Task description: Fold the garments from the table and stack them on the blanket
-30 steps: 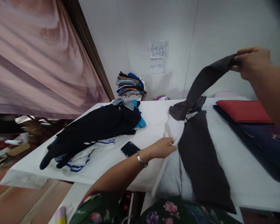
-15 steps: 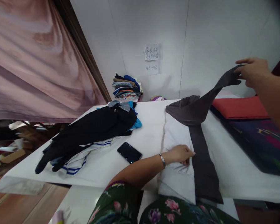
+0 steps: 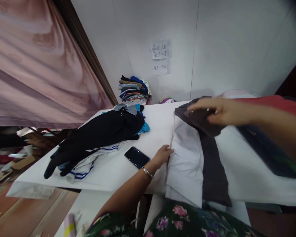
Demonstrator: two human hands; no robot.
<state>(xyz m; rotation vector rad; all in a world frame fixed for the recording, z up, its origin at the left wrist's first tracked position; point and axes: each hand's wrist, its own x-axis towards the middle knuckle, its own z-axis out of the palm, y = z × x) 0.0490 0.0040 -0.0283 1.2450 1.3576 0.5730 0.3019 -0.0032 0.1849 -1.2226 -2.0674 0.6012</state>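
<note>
A grey-and-white long-sleeved top (image 3: 186, 164) lies lengthwise on the table, its white part on the left and a dark grey strip on the right. Its dark grey upper part is bunched and folded over at the far end. My left hand (image 3: 162, 155), wearing a silver bracelet, rests at the white part's left edge, fingers somewhat apart and fingertips touching the cloth. Over the far end is my right hand (image 3: 215, 110), blurred by motion, with dark grey sleeve cloth at its fingers. Whether it still grips the sleeve is unclear.
A black phone (image 3: 137, 157) lies left of the top. Farther left is a heap of clothes with a black garment (image 3: 96, 133) uppermost. Folded clothes (image 3: 134, 89) are stacked at the back. Red folded cloth (image 3: 268, 102) and a dark blue garment (image 3: 268, 151) lie on the right.
My right hand has swung left and down from the raised position, bringing the grey sleeve over the top. My left hand has moved left, from the grey-white border to the white outer edge.
</note>
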